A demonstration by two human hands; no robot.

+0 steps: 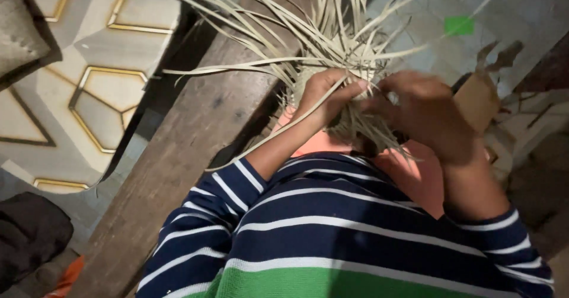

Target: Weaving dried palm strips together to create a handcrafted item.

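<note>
A big bunch of pale dry leaf strips (332,37) sits in the person's lap beside a wooden plank (178,155), woven tight in the middle while many long ends stick out loose. The left hand (326,93) pinches one strip, fingers curled shut. The right hand (424,111) grips the woven part, fingers bent around strips.

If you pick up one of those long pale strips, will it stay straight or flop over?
It would probably flop: the long pale flat weaving strips already curve and droop where they stick out loose. They look thin, so likely very light. The left hand and right hand bend them without any snapping, so probably springy, not brittle.
</note>
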